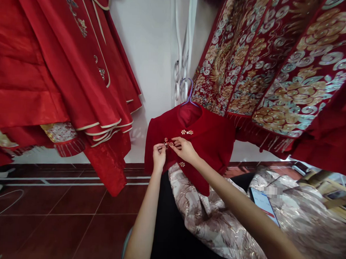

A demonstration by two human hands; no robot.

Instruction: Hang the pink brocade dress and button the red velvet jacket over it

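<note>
A dark red velvety jacket or short cape [215, 135] hangs in front of me on a thin purple hanger [189, 97]. My left hand [159, 155] pinches the left end of a beaded flower-shaped clasp [169, 144] on its front. From the other side, the fingertips of my right hand [185, 150] are closed on the same clasp's right part. Whether the two halves are joined is too small to tell. Above the hands is a fastened-looking beaded clasp [187, 132], and below them a beaded flower [182, 164] shows. My fingers partly hide the clasp.
Red garments with pale piping [86, 83] hang at the left; heavily embroidered panels [267, 65] hang at the right. Shiny patterned fabric [209, 222] spreads below the jacket, with a phone [264, 207] lying on it. A white metal rack [179, 42] stands behind, above red floor tiles [68, 224].
</note>
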